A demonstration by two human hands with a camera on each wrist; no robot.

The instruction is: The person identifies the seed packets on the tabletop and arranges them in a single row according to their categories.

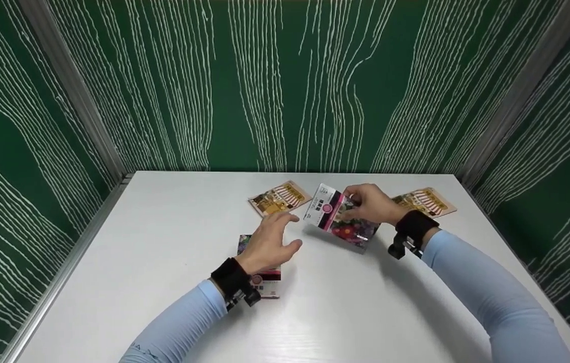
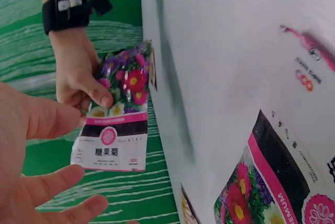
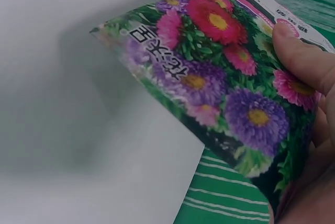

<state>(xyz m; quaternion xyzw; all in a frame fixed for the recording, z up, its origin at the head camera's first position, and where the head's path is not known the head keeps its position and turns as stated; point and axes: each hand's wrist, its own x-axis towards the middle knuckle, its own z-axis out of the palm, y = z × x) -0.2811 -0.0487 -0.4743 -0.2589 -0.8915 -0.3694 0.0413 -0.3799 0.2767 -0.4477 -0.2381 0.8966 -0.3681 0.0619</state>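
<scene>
My right hand (image 1: 369, 202) holds a flower seed packet (image 1: 327, 208) above the table, tilted. Its thumb lies on the printed front, as the right wrist view shows. Pink, red and purple blooms cover this packet (image 3: 209, 72); one end has a white label with black and pink bands. Close to the held packet's left side, my left hand (image 1: 267, 242) hovers with fingers spread and holds nothing. Beneath that hand and wrist, a similar flower packet (image 1: 268, 286) lies on the table, partly hidden in the head view.
Toward the back of the white table (image 1: 164, 242) lies an orange-and-brown packet (image 1: 280, 198) with a striped awning print. Another such packet (image 1: 429, 201) lies farther right, partly behind the right hand. Green walls (image 1: 254, 85) with white streaks enclose the back and sides.
</scene>
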